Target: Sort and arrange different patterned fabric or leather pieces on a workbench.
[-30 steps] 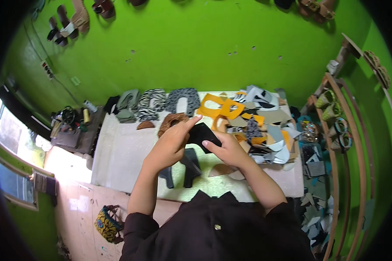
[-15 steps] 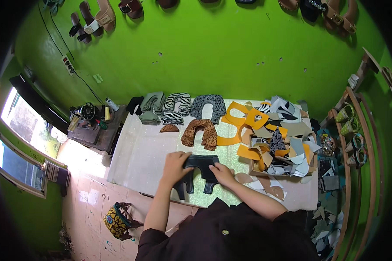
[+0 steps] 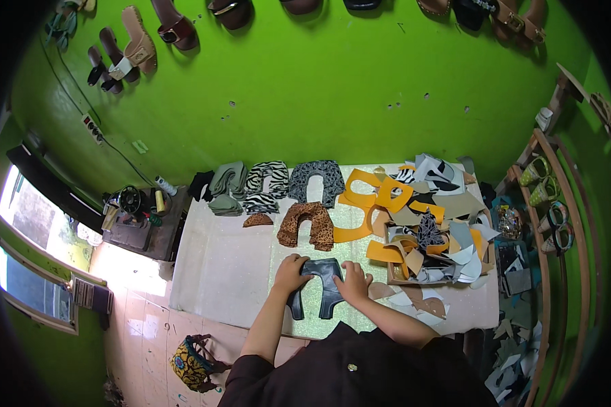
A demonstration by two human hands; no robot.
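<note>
A stack of black U-shaped shoe-upper pieces (image 3: 328, 269) lies at the near middle of the table, its curve away from me and its two legs pointing toward me. My left hand (image 3: 292, 273) grips the stack's left side, thumb over the top face. At the right side is my right hand (image 3: 353, 281), thumb against the edge and the other fingers apart. Just beyond the hands sits a pile of leopard-print uppers (image 3: 293, 224). Behind it are zebra-print uppers (image 3: 257, 178), grey patterned uppers (image 3: 307, 169) and folded grey-green uppers (image 3: 225, 180).
A box (image 3: 397, 277) heaped with offcuts and yellow cut pieces (image 3: 356, 234) takes up the table's right part. To the left stands a sewing machine (image 3: 129, 200); a patterned stool (image 3: 191, 363) is on the floor. A wooden rack (image 3: 548, 197) holds sandals at right.
The black pieces were fanned apart with their legs splayed; now they sit more evenly together. My right hand's fingers have spread from its grip. The whole view has shifted slightly.
</note>
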